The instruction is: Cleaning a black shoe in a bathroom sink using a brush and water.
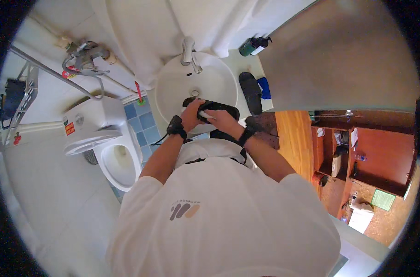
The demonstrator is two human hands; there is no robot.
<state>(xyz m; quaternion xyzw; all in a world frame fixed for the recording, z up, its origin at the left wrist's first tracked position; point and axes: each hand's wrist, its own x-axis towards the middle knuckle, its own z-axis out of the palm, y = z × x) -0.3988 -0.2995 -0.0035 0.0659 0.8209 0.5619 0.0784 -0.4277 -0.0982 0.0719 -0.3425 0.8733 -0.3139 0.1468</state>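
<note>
Over the near part of a white washbasin (175,83), my left hand (192,114) grips a black slide sandal (223,108) at its left end. My right hand (225,122) lies across the sandal's near side, with a small whitish object (206,115) at its fingertips; what it is cannot be told. Both wrists wear black bands. Another dark slide sandal (250,93) lies on the counter to the right of the basin, beside a blue cloth (264,88). The chrome faucet (188,52) stands at the basin's far edge.
Pump bottles (254,46) stand at the counter's back right corner. A white toilet (121,166) with its lid raised is at left, a shower mixer (85,59) on the wall above it. A red-handled brush (139,93) stands left of the basin. Wooden shelving (348,155) is beyond the doorway at right.
</note>
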